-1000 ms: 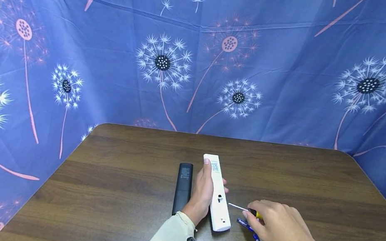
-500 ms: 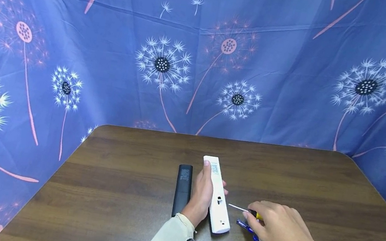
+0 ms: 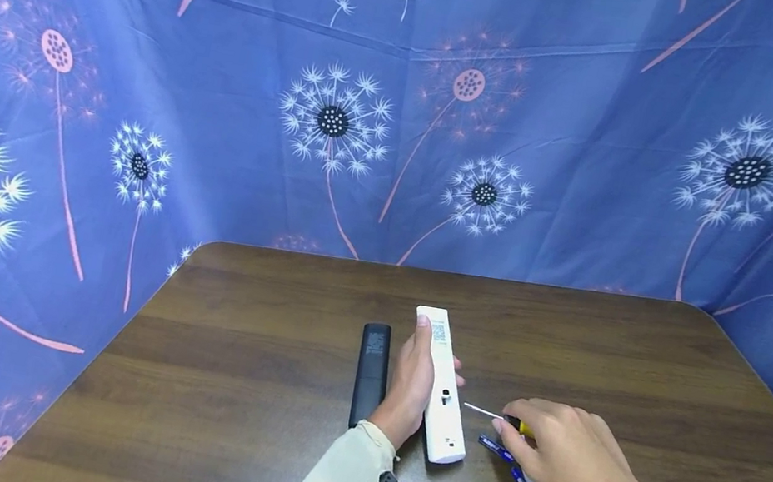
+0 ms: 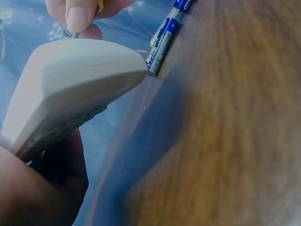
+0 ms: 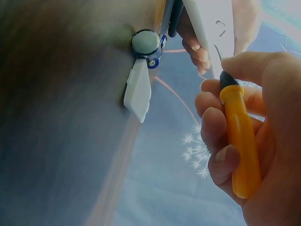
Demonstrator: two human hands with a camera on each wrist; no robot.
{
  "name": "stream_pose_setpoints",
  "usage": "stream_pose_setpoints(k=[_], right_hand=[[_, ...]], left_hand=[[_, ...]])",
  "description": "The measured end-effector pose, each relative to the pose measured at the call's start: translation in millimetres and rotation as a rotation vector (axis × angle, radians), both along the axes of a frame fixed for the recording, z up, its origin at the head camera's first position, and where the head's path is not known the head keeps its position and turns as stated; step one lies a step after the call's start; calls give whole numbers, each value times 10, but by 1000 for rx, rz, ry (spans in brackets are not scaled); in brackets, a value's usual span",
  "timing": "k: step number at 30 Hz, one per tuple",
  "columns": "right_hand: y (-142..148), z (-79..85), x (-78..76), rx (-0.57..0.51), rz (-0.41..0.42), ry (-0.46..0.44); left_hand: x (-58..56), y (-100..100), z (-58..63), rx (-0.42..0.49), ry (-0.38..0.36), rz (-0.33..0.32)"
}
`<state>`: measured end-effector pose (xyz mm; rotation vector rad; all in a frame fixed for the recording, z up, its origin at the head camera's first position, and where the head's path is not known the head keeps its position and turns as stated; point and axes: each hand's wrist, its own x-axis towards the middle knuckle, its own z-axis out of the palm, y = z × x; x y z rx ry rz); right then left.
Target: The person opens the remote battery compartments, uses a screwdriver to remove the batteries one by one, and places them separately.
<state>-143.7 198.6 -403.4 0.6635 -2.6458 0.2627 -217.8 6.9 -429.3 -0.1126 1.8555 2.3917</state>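
Observation:
My left hand [image 3: 413,384] grips a white remote control [image 3: 446,360], its back facing up, thumb along the left edge and fingertips showing past the right edge. Buttons line its underside in the left wrist view. Two small openings show in its lower half. With curled fingers my right hand [image 3: 572,460] holds a screwdriver [image 5: 242,146] by its yellow handle, a finger at the black collar. The thin shaft points left, its tip just beside the white remote's right edge in the head view. Much of the handle is hidden there by the right hand.
Left of the left hand lies a black remote [image 3: 372,369] on the wooden table [image 3: 220,383]. Blue batteries [image 3: 496,449] lie under the right hand's near side, and a small white plastic piece [image 5: 138,92] is beside them. A dandelion-print blue cloth [image 3: 240,108] hangs behind.
The head view has shifted slightly, moving the whole scene a little. Both hands keep their holds, and the screwdriver tip stays beside the white remote.

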Motion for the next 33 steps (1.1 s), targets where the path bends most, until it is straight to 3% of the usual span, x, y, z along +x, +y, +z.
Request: stream_pose_setpoints(k=[21, 33], right_hand=[[7, -4, -12, -5, -12, -10], [28, -10, -15, 2, -4, 27]], left_hand=[[-34, 3, 8, 26, 18, 22], [-26, -19, -7, 46, 44, -25]])
